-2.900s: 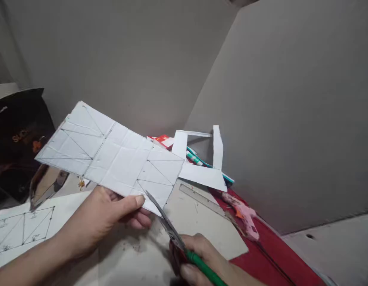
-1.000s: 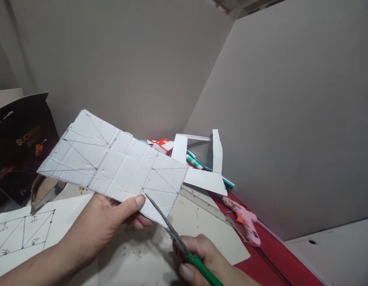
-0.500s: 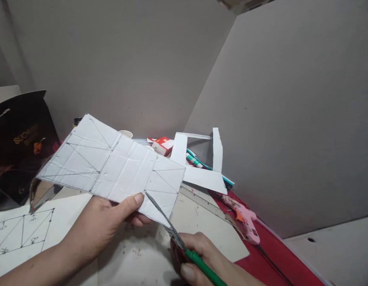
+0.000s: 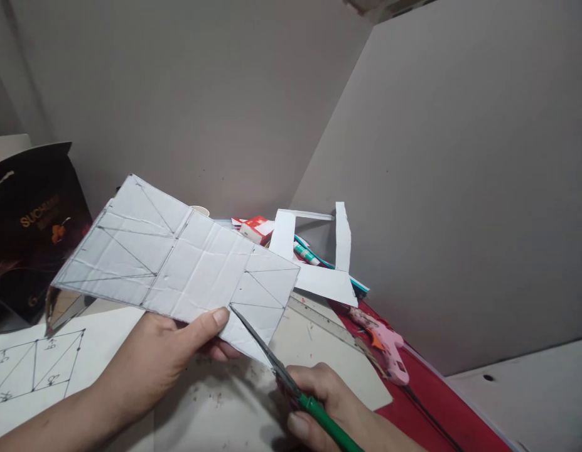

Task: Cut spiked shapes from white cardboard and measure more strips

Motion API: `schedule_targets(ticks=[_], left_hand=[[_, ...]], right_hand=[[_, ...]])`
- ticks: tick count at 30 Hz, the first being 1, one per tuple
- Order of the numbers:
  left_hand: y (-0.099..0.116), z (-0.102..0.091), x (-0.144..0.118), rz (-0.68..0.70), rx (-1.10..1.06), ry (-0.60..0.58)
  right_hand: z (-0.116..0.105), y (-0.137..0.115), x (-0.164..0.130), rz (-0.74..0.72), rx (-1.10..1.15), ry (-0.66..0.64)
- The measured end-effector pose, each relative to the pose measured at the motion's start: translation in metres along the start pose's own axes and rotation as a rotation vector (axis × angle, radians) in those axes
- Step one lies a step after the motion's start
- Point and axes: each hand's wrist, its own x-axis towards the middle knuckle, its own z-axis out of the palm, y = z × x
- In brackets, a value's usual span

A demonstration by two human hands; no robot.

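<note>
A piece of white cardboard [image 4: 196, 263] with pencilled straight and slanting lines is held up, tilted, above the table. My left hand [image 4: 177, 351] grips its lower edge, thumb on the front face and fingers behind. My right hand [image 4: 323, 402] is closed around the green handles of a pair of scissors [image 4: 281, 376]. One blade lies across the lower right part of the cardboard, its tip near a drawn line beside my left thumb. The other blade is mostly hidden behind the sheet.
A pink glue gun [image 4: 389, 348] lies on a red surface [image 4: 427, 408] at right. Cut white strips [image 4: 323, 282] stand behind the cardboard, near a ruler [image 4: 323, 317]. A paper with a drawn diagram [image 4: 36, 364] lies at left, below a black bag [image 4: 31, 232].
The cardboard has shifted and spread slightly outward at both ends, flatter toward the camera. The scissors and my right hand have moved slightly right and down. My left hand has barely moved.
</note>
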Motion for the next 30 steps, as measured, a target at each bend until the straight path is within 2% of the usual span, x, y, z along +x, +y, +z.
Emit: schedule_targets(ticks=[9,12,15,21,30], left_hand=[[0.003,0.004,-0.004,-0.052,-0.01,0.05],[0.002,0.005,-0.005,-0.065,-0.018,0.018],[0.002,0.006,-0.006,-0.071,-0.047,-0.008],[0.005,0.009,-0.007,-0.054,-0.073,0.019],[0.006,0.007,-0.007,-0.079,-0.009,0.009]], right_hand=[[0.007,-0.007,0.005,-0.029,0.057,0.0],[0.007,-0.008,0.005,-0.044,0.045,-0.004],[0.008,-0.007,0.005,-0.058,0.04,0.001],[0.011,-0.004,0.005,-0.062,0.029,0.043],[0.01,0.005,0.008,-0.104,0.062,0.036]])
